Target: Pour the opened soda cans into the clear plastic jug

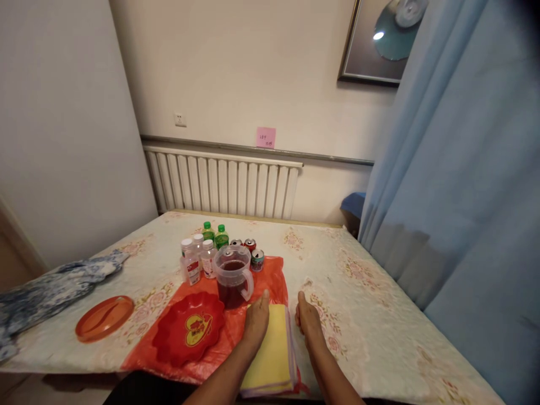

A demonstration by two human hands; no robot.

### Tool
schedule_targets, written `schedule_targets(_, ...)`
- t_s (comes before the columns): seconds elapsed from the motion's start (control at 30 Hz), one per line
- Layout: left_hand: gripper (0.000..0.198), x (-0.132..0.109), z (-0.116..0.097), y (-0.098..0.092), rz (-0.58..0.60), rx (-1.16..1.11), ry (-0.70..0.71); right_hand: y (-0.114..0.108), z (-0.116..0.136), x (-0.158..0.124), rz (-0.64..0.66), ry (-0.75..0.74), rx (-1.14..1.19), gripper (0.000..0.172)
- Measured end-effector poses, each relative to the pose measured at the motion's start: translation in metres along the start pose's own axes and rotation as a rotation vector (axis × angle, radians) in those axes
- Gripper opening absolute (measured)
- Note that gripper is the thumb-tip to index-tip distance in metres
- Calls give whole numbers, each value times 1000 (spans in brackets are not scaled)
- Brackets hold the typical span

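Head cam: so there's this folded yellow cloth [274, 351] with purple edging, lying partly over a red plastic sheet [276, 278] right in front of me. Left hand's [255, 319] at its left side, fingers hidden, can't tell if they're gripping. Right hand's [310, 322] just off the other side, fingers loosely curled, looks empty.

Both forearms [228, 371] bare; plain black garment [137, 389] below.
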State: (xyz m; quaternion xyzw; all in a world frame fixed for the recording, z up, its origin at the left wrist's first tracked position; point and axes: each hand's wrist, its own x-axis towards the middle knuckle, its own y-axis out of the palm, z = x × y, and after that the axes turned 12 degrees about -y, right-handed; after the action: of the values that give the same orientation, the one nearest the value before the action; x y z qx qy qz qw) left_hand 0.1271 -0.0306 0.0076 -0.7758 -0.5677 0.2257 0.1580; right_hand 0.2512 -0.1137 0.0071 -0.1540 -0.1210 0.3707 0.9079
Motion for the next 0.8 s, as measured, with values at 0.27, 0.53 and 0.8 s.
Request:
schedule_targets(0.27,49,0,5,1,-4,-30,21,2,2,-1,-7,8,-13,64)
schedule_targets(0.53,50,-3,5,1,22,-79,5,7,-4,-2,33,-52,16,64)
schedule_targets(0.8,43,-24,28,-7,209,-133,40,17,-13,-14,226,-178,97,60)
